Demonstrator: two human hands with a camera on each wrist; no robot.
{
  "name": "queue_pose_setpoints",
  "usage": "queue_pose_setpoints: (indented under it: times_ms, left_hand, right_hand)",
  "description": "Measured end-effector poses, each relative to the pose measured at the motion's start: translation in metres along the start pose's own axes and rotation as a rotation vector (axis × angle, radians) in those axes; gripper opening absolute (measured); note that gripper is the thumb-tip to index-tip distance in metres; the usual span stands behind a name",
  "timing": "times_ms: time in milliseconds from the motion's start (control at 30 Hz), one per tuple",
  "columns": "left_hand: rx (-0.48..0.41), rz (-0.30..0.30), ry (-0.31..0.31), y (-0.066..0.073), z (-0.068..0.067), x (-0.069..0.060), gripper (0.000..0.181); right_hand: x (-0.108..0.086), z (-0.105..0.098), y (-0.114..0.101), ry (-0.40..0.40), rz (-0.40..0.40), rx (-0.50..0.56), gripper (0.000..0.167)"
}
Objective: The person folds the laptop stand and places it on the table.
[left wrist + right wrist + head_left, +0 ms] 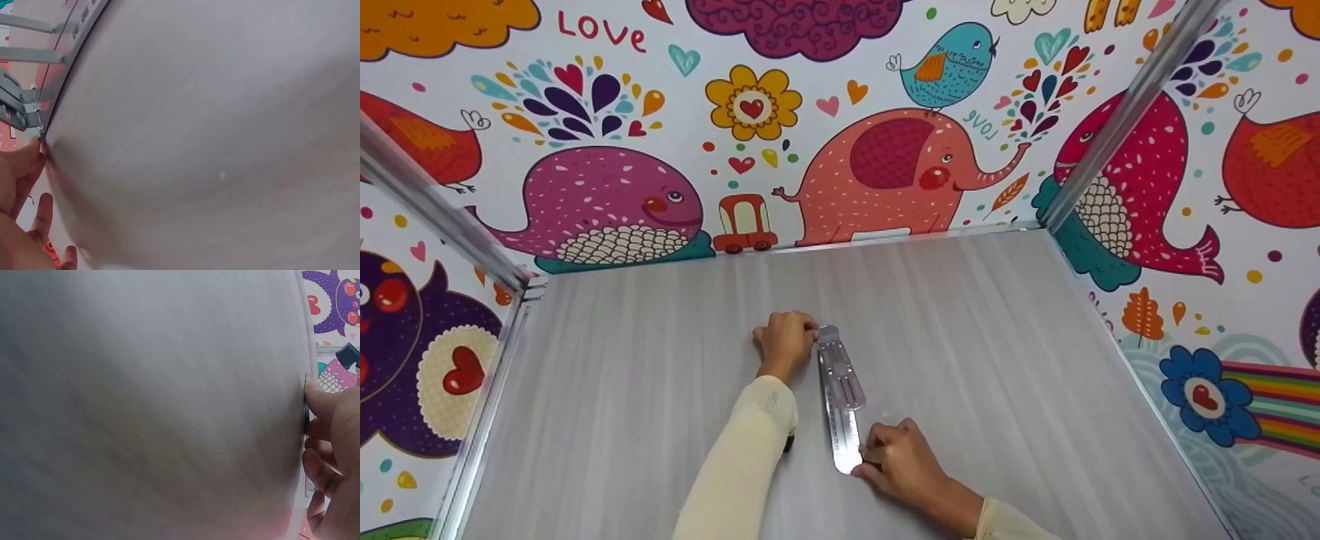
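On the grey wood-grain table lies a long, narrow metal fitting (844, 442) with a rounded near end and ruler-like marks along it. A hinged, slotted metal arm (844, 375) sits over its far half. My left hand (786, 341) pinches the far end with thumb and finger. In the left wrist view the fitting (84, 28) shows square holes, standing prongs (34, 54) and a hinge bracket (22, 104). My right hand (904, 463) pinches the near end at its right edge. In the right wrist view the thumb lies on the thin edge (306, 396); curled fingers partly hide it.
The table (997, 337) stretches around the fitting on all sides. Metal rails (484, 420) border it at the left. Walls with cartoon animals (877, 180) rise at the back and both sides, with metal posts (1132, 112) at the corners.
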State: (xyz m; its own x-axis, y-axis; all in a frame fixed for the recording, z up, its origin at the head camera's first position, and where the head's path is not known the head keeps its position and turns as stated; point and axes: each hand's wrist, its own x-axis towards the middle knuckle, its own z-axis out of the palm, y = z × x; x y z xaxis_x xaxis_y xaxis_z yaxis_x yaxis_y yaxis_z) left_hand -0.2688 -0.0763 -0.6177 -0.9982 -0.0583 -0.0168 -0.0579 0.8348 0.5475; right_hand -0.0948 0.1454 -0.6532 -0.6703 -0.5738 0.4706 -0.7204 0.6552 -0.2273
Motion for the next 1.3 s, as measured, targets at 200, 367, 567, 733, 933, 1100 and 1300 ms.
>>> queue_pose_setpoints:
  times_ms: [200, 367, 567, 733, 933, 1100, 1300]
  left_hand:
    - [0.004, 0.01, 0.003, -0.002, -0.002, 0.001, 0.004]
    - [0.016, -0.018, -0.017, -0.006, -0.004, 0.001, 0.006]
    - [0.023, -0.027, -0.011, -0.011, -0.005, 0.0, 0.005]
    - [0.023, -0.031, 0.01, -0.013, -0.005, -0.003, 0.004]
    - [-0.005, -0.018, 0.047, -0.017, -0.006, -0.014, 0.003]
    - [-0.059, -0.011, 0.056, -0.02, -0.012, -0.033, 0.011]
    - [-0.214, 0.075, 0.05, -0.022, -0.021, -0.062, 0.014]
  right_hand:
    - [0.0, -0.001, 0.001, -0.011, 0.005, -0.011, 0.025]
    - [0.0, -0.002, 0.001, -0.012, 0.005, 0.0, 0.025]
    - [0.0, -0.003, 0.003, -0.006, -0.006, 0.003, 0.023]
    - [-0.001, -0.002, 0.004, -0.015, -0.001, 0.01, 0.023]
    - [-0.002, -0.004, 0.008, -0.035, 0.045, 0.113, 0.024]
    - [0.0, -0.009, 0.014, -0.091, 0.14, 0.264, 0.024]
    - [0.012, -0.012, 0.024, -0.106, 0.263, 0.412, 0.03]
